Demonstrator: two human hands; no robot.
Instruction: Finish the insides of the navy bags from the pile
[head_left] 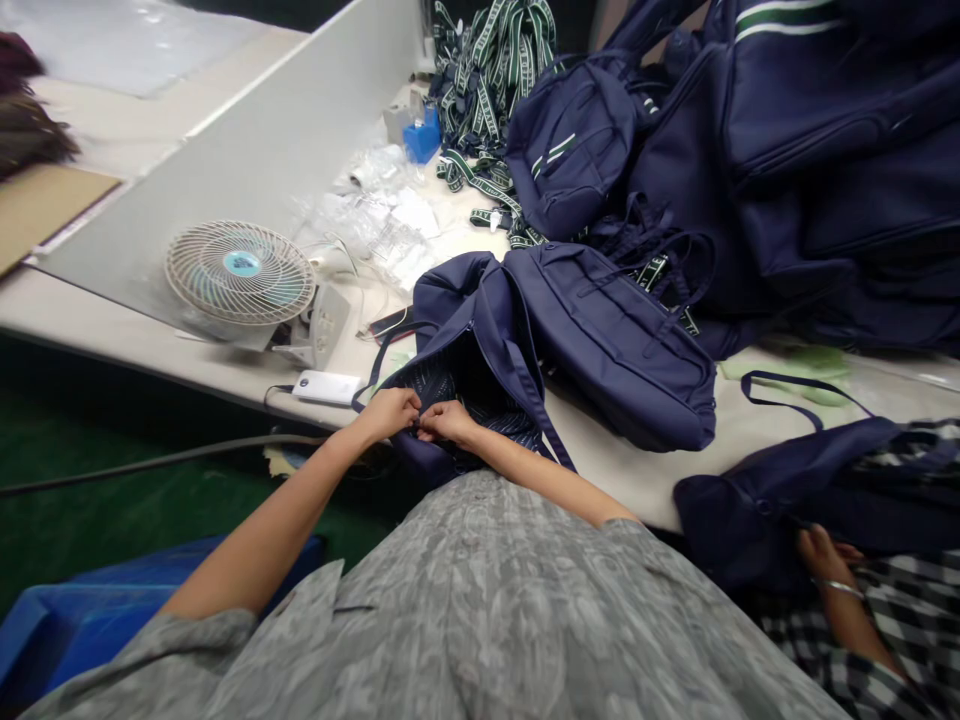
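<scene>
A navy bag [457,300] lies unzipped at the table's front edge, its mouth facing me and its patterned lining showing. At the left side of the opening, my left hand [396,410] has its fingers closed in a pinch near the rim. Close beside it, my right hand [448,422] reaches over the front of the opening, fingers also pinched together. What the fingertips hold is too small to make out. Touching this bag on the right is another navy bag [622,350], zipped and lying flat.
A small fan [240,272] and a white power bank [327,387] sit to the left. Behind are plastic wrappers [382,210], a blue box [422,135], lettered straps [499,80] and piled navy bags [832,180]. A co-worker's hand [825,555] handles a navy bag at right.
</scene>
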